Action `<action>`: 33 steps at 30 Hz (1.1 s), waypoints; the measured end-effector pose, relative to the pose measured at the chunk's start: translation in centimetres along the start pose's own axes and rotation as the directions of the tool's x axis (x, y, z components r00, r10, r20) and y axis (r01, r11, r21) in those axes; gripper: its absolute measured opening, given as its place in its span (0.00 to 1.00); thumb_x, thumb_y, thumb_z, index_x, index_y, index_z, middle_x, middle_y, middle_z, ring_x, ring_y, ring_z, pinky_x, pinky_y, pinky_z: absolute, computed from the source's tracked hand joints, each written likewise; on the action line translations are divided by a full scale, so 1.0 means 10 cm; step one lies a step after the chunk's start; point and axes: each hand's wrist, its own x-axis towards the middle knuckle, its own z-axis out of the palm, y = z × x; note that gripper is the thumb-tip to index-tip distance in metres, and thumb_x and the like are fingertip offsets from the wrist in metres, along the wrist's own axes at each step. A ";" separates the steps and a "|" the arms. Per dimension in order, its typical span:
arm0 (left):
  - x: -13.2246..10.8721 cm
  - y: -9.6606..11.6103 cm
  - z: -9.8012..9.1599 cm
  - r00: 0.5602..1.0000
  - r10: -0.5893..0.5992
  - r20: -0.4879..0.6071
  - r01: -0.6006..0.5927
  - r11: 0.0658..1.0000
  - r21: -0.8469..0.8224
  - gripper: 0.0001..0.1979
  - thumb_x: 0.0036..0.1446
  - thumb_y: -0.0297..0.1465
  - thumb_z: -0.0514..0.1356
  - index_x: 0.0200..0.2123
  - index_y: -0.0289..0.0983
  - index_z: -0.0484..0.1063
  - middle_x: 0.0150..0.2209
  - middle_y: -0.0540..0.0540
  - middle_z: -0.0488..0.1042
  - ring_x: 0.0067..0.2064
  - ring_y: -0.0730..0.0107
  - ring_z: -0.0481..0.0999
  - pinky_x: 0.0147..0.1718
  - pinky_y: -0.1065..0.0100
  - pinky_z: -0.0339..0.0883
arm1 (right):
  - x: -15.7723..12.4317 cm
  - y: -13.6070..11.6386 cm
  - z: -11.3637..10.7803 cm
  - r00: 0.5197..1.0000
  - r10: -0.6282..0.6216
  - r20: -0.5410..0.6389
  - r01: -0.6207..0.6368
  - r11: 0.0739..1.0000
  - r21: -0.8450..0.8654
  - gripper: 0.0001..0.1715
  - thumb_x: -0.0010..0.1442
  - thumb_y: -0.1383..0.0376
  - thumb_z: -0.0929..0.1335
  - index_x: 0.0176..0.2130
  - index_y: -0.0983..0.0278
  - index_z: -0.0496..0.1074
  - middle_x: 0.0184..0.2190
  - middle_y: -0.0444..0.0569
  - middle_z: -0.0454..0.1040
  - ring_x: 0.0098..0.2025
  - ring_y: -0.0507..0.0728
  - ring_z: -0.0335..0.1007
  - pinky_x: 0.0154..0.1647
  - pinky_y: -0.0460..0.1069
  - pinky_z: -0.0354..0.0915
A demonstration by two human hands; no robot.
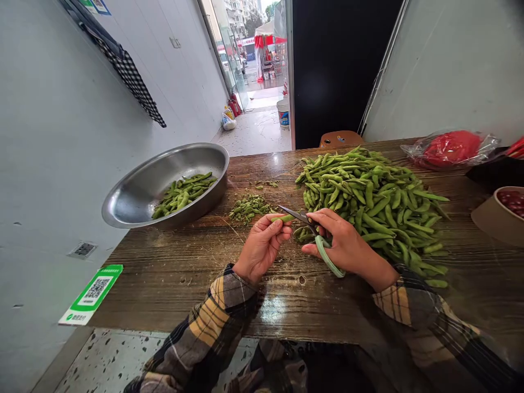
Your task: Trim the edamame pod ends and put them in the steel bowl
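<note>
Between the thumb and fingers of my left hand [264,244] is a single green edamame pod [283,218]. My right hand [341,240] grips a pair of scissors [326,254] with pale green handles. Their dark blades point left and meet the pod's right end. To the right spreads a large heap of edamame pods [376,202], partly behind my right hand. Just beyond my left hand lies a small pile of cut pod tips [250,207]. A wide steel basin [135,180] at the left holds some pods [184,192].
The wooden table [164,278] meets a white wall at the left. A green QR code card [96,292] lies at its left edge. At the right are a red item in clear plastic [452,148] and a paper bowl [493,218] of dark red pieces. Beyond is an open doorway.
</note>
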 end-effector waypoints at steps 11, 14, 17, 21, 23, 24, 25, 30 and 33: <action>0.04 0.08 -0.05 0.998 0.064 0.016 -0.065 0.995 0.079 0.07 0.53 0.28 0.63 0.36 0.35 0.69 0.38 0.45 0.77 0.41 0.67 0.78 0.43 0.66 0.72 | 0.01 0.04 -0.10 0.998 0.041 0.051 -0.039 0.999 -0.037 0.26 0.57 0.57 0.71 0.53 0.63 0.70 0.42 0.51 0.74 0.38 0.58 0.72 0.39 0.52 0.68; 0.07 0.07 -0.05 0.998 0.031 0.053 -0.038 0.992 0.118 0.05 0.53 0.29 0.59 0.35 0.36 0.67 0.33 0.48 0.74 0.37 0.68 0.76 0.40 0.63 0.72 | 0.04 0.07 -0.11 0.990 0.092 -0.108 -0.094 0.995 -0.017 0.25 0.56 0.56 0.71 0.51 0.64 0.72 0.40 0.52 0.75 0.41 0.60 0.73 0.42 0.53 0.68; 0.11 -0.01 -0.06 0.999 0.017 0.028 -0.027 0.913 0.406 0.04 0.55 0.30 0.57 0.34 0.37 0.67 0.22 0.54 0.63 0.23 0.77 0.65 0.26 0.72 0.65 | 0.06 0.09 -0.13 0.967 0.139 -0.214 -0.139 0.990 0.018 0.25 0.56 0.56 0.71 0.50 0.64 0.73 0.39 0.52 0.76 0.41 0.61 0.73 0.44 0.55 0.68; 0.15 -0.14 -0.04 0.970 0.167 0.174 -0.225 0.363 0.904 0.05 0.54 0.31 0.60 0.32 0.35 0.72 0.25 0.52 0.67 0.27 0.75 0.64 0.28 0.72 0.59 | 0.08 0.10 -0.13 0.960 0.157 -0.230 -0.154 0.988 0.032 0.25 0.55 0.55 0.71 0.50 0.64 0.73 0.38 0.52 0.76 0.40 0.61 0.73 0.43 0.55 0.68; 0.15 -0.19 -0.01 0.941 0.159 0.297 -0.315 0.104 0.943 0.05 0.54 0.31 0.61 0.34 0.36 0.74 0.30 0.49 0.71 0.32 0.71 0.67 0.32 0.70 0.60 | 0.08 0.10 -0.13 0.961 0.157 -0.226 -0.155 0.988 0.027 0.25 0.55 0.55 0.71 0.49 0.65 0.74 0.39 0.53 0.76 0.40 0.61 0.74 0.43 0.55 0.68; 0.15 -0.21 0.00 0.933 0.137 0.334 -0.339 0.013 0.941 0.06 0.55 0.32 0.61 0.35 0.37 0.74 0.31 0.48 0.71 0.33 0.70 0.68 0.33 0.69 0.60 | 0.08 0.10 -0.12 0.962 0.156 -0.226 -0.155 0.988 0.023 0.25 0.55 0.55 0.70 0.49 0.65 0.74 0.39 0.53 0.77 0.40 0.61 0.74 0.43 0.55 0.68; 0.14 -0.24 0.02 0.929 0.114 0.352 -0.347 -0.063 0.936 0.06 0.55 0.33 0.61 0.36 0.38 0.74 0.32 0.48 0.71 0.34 0.69 0.68 0.34 0.69 0.60 | 0.08 0.10 -0.11 0.962 0.154 -0.226 -0.153 0.988 0.018 0.25 0.55 0.55 0.70 0.49 0.65 0.74 0.39 0.53 0.77 0.40 0.61 0.74 0.43 0.55 0.68; 0.16 -0.34 0.04 0.932 0.092 0.351 -0.329 -0.192 0.925 0.05 0.53 0.30 0.61 0.36 0.40 0.74 0.35 0.46 0.69 0.36 0.65 0.69 0.33 0.68 0.59 | 0.08 0.10 -0.09 0.966 0.135 -0.219 -0.141 0.990 -0.011 0.24 0.56 0.55 0.70 0.49 0.64 0.73 0.39 0.53 0.77 0.41 0.61 0.74 0.44 0.55 0.68; 0.18 -0.32 0.02 0.929 0.138 0.344 -0.340 -0.048 0.939 0.02 0.53 0.28 0.60 0.32 0.39 0.73 0.33 0.46 0.69 0.35 0.66 0.68 0.34 0.68 0.59 | 0.07 0.11 -0.10 0.966 0.138 -0.217 -0.143 0.990 -0.008 0.23 0.56 0.55 0.70 0.49 0.63 0.74 0.39 0.52 0.77 0.41 0.61 0.74 0.44 0.55 0.68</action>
